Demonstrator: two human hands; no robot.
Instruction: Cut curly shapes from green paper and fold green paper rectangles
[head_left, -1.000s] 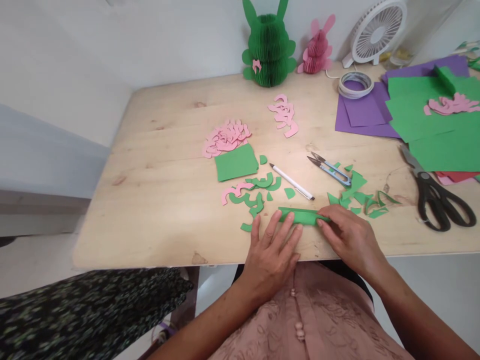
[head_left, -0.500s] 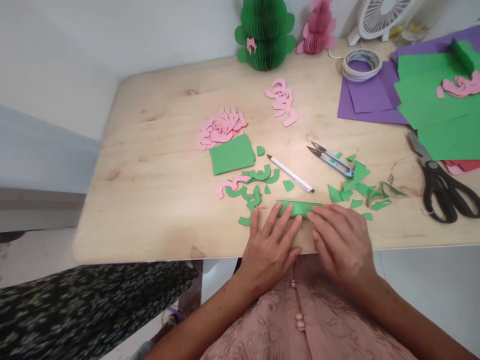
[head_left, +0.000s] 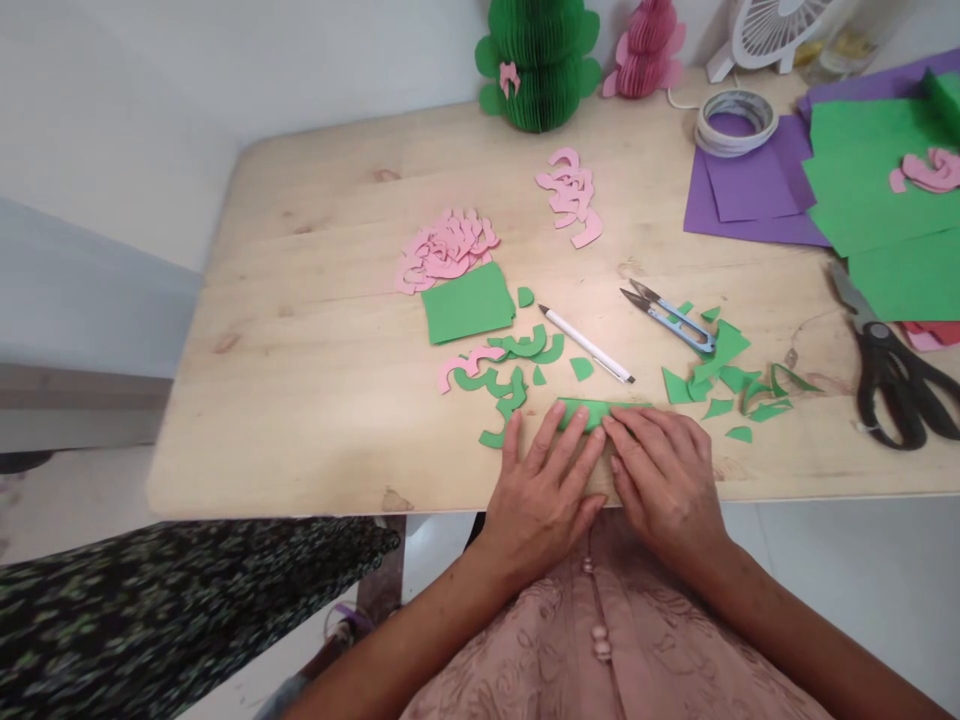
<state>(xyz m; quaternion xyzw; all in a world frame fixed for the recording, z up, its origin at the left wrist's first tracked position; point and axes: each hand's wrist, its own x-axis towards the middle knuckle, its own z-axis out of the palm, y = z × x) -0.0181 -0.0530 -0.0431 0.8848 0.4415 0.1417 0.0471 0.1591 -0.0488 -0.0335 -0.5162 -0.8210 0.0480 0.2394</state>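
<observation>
A folded strip of green paper (head_left: 592, 411) lies on the table near its front edge, under both hands. My left hand (head_left: 544, 490) presses on it with flat, spread fingers, holding its left part down. My right hand (head_left: 667, 470) has its fingers drawn together and pressed on the strip, with the fingertips close to those of my left hand. The strip's right part is mostly covered by my right fingers. Left of my hands lie curved green paper cutouts (head_left: 512, 395) and a wavy pink cutout (head_left: 469, 364). Just beyond the strip rests a white pen (head_left: 587, 343).
Thread snips (head_left: 671, 317) lie by green scraps (head_left: 720, 350); black scissors (head_left: 889, 360) are at right. Further back are a green paper stack (head_left: 469, 303), pink cutouts (head_left: 448, 247), a tape roll (head_left: 735, 147), purple sheets (head_left: 750, 185) and a green honeycomb decoration (head_left: 538, 65). Someone's patterned clothing (head_left: 187, 600) shows at left.
My right hand has slid left along the green strip, toward my left hand. My left hand has stayed in place on the paper. The view has shifted slightly.
</observation>
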